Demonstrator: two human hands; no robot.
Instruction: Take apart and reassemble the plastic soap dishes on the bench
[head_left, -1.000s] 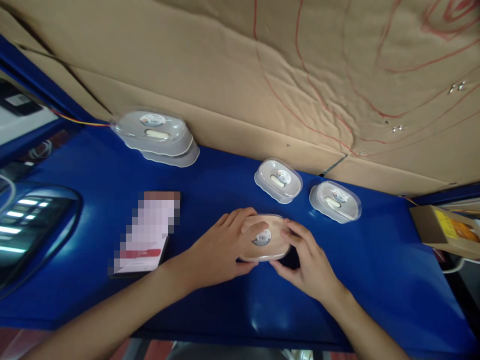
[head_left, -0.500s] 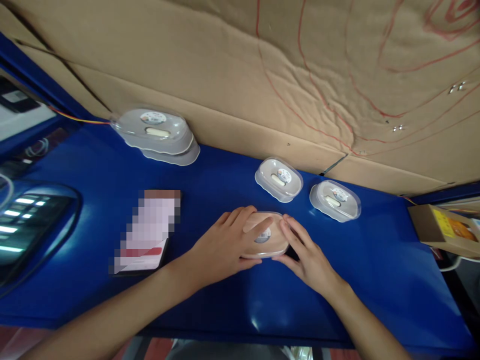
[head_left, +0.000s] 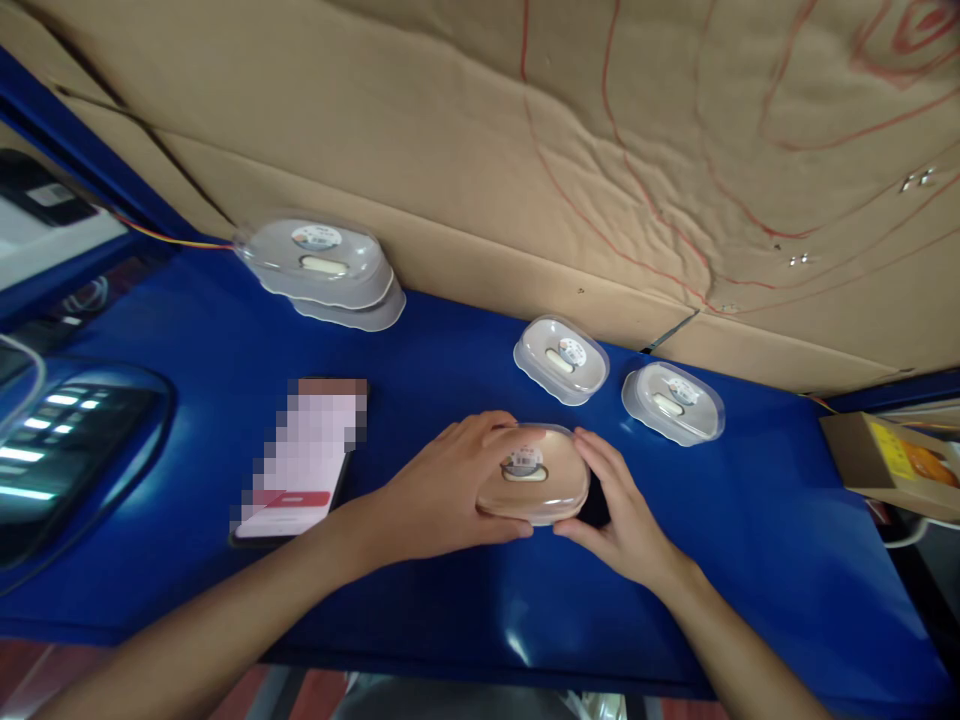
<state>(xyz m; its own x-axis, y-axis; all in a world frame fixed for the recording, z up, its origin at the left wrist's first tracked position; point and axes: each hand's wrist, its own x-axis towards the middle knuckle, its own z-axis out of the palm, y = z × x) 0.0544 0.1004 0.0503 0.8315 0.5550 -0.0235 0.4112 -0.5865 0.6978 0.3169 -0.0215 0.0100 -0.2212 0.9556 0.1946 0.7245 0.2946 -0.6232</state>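
Note:
Both hands meet around a small oval box point(head_left: 536, 500) of beige plastic with a clear lid, a round barcode sticker and a pale oblong patch on top. My left hand point(head_left: 457, 490) wraps its left side, fingers over the far edge and thumb along the near edge. On the right side, my right hand point(head_left: 619, 505) grips it with fingertips at the far right corner and thumb at the near edge. Behind it stand two similar grey boxes with clear lids, a middle box point(head_left: 551, 375) and a right box point(head_left: 666, 418).
More grey lidded boxes point(head_left: 322, 285) are stacked at the back left. A phone point(head_left: 304, 460) with a blurred screen lies left of my hands, and a dark tablet-like device point(head_left: 75, 440) farther left. Cardboard point(head_left: 420, 150) walls the blue table's point(head_left: 442, 610) back; a carton point(head_left: 862, 460) stands right.
The beige box has turned or tilted slightly between my hands, so more of its lid, sticker and oblong patch show. My left fingers have shifted back from the lid's top. The view moved slightly.

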